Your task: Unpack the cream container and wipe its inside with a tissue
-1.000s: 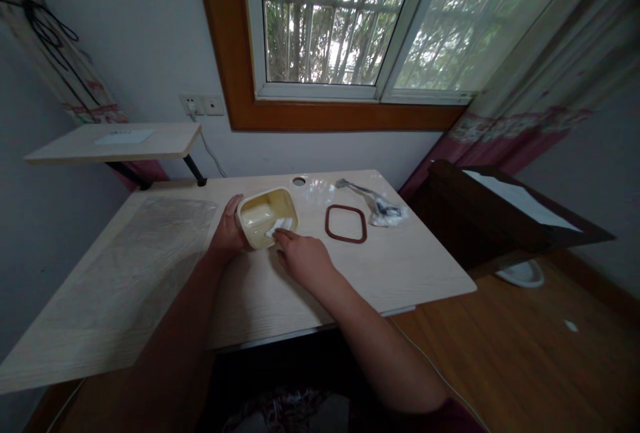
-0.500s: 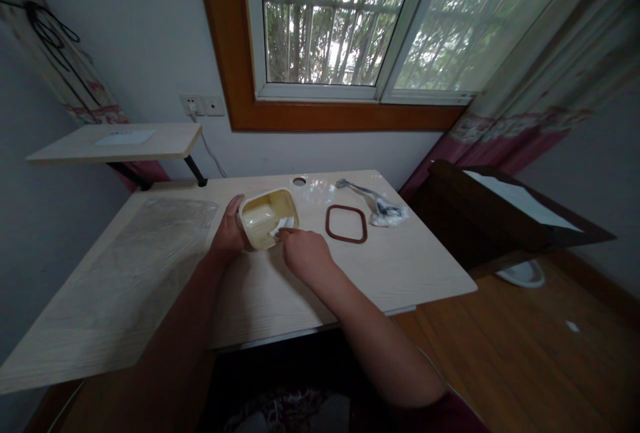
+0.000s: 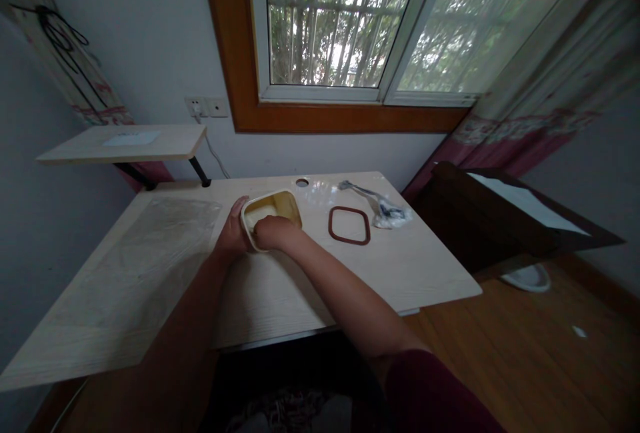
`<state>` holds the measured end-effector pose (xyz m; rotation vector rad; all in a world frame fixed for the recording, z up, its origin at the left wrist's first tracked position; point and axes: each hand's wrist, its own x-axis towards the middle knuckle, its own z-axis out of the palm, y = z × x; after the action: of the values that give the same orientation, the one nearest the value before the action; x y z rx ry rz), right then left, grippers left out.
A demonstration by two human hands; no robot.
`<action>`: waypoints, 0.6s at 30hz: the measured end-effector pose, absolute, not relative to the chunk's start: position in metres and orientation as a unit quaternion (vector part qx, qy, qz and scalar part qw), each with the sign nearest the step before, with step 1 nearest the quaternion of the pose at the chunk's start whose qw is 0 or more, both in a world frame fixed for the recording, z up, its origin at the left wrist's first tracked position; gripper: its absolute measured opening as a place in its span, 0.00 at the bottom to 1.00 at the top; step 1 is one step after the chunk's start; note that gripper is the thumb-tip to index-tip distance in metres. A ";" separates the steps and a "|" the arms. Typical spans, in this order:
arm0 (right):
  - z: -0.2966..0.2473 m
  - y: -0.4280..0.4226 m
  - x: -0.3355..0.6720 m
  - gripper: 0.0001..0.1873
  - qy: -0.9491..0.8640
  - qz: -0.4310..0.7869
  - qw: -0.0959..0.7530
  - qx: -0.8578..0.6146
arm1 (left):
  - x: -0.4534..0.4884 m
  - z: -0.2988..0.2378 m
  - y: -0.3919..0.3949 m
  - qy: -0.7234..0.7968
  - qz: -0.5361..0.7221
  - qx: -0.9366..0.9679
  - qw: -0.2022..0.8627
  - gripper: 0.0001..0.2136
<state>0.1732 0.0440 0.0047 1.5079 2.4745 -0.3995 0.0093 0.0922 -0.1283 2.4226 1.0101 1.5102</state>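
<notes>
My left hand (image 3: 235,230) grips the left side of a cream-coloured plastic food container (image 3: 287,204), which is tilted with its opening toward me. The fingers of my right hand (image 3: 274,232) are closed and reach down inside the container, against its near-left part. A white tissue showed in those fingers half a second ago; now my hand hides it. To the right of the container, a reddish-brown rectangular ring (image 3: 330,223), like a lid's rim or seal, lies flat on the desk (image 3: 300,300).
A crumpled clear plastic bag with a cable-like item (image 3: 393,213) lies at the desk's right. A clear plastic sheet (image 3: 150,253) covers part of the left side. The raised shelf (image 3: 170,143) stands at back left, and a dark wooden stand (image 3: 480,233) is right of the desk.
My right hand has moved left and deeper into the container, from its right side to the near-left part, covering the white tissue. My left hand keeps its grip.
</notes>
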 end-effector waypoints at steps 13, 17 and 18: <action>-0.018 0.063 0.175 0.21 0.801 -0.120 0.097 0.579 | 0.012 -0.125 0.093 0.348 0.486 0.802 0.020 0.48; -0.018 0.063 0.173 0.20 0.786 -0.108 0.106 0.600 | 0.014 -0.125 0.094 0.337 0.491 0.803 0.018 0.47; -0.018 0.063 0.172 0.20 0.783 -0.107 0.109 0.603 | 0.014 -0.125 0.094 0.343 0.490 0.801 0.028 0.46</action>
<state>0.1720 0.0634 -0.0179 1.7722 2.3033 -0.3140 0.0138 0.0939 -0.1250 2.4736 1.0575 1.5109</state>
